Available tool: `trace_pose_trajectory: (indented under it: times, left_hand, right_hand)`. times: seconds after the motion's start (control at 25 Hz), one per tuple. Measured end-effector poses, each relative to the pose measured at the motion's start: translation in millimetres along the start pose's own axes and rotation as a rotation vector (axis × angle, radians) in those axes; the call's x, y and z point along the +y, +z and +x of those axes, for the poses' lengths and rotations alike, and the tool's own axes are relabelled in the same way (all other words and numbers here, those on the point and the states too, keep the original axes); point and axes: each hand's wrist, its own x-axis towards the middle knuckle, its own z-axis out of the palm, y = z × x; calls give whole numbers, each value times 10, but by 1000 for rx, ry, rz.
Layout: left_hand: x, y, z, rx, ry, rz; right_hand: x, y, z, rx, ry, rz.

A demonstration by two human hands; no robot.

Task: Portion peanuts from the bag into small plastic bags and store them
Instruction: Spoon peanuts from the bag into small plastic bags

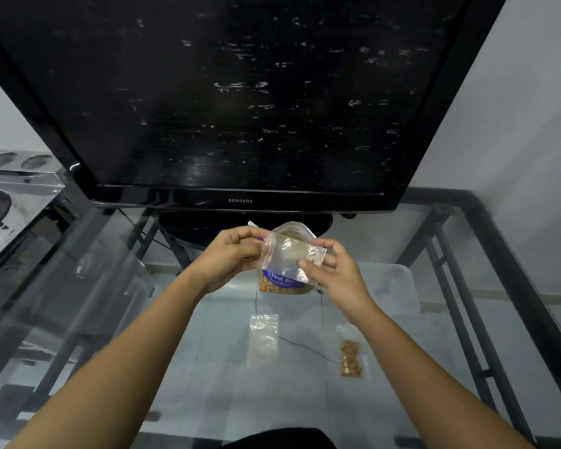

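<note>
We pinch the small plastic bag (290,258) with left hand (229,258) and right hand (332,274) at opposite top corners. It's flimsy, light and slippery, so we'd hold near its mouth, above the peanut bag (284,283).

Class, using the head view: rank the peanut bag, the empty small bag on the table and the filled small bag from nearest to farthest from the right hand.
From the right hand:
1. Peanut bag, just left of the hand, behind the held bag.
2. Filled small bag, on the table below the hand.
3. Empty small bag, lower left; close to the second, so that order is uncertain.

Blue-labelled peanut bag (284,281), clear small bag (292,256), black television (240,92)
</note>
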Motion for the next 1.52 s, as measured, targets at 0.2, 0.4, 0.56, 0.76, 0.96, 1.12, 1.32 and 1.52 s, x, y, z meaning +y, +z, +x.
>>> trace_pose_trajectory:
  times: [0.2,0.4,0.56,0.76,0.96,1.12,1.32,1.52]
  left_hand:
    - [129,79,179,76,94,211]
    - [117,141,271,135,96,246]
    - [108,134,291,133,85,225]
    - [91,172,253,190,94,318]
    - [115,226,190,158,100,325]
    - [131,263,207,124,105,330]
    - [88,317,243,87,168,355]
    - [-88,99,434,680,173,783]
  right_hand:
    - [-137,-177,107,26,-56,-20]
    - [-151,-279,182,1,-12,73]
    - [-116,-312,201,27,-61,-176]
    - [-159,-154,210,50,-202,-569]
    - [-232,26,203,-115,-440,-907]
    - [-229,-4,220,-50,-475,-925]
    - [-190,-118,206,26,-475,-769]
    - [-65,-277,207,146,-239,-504]
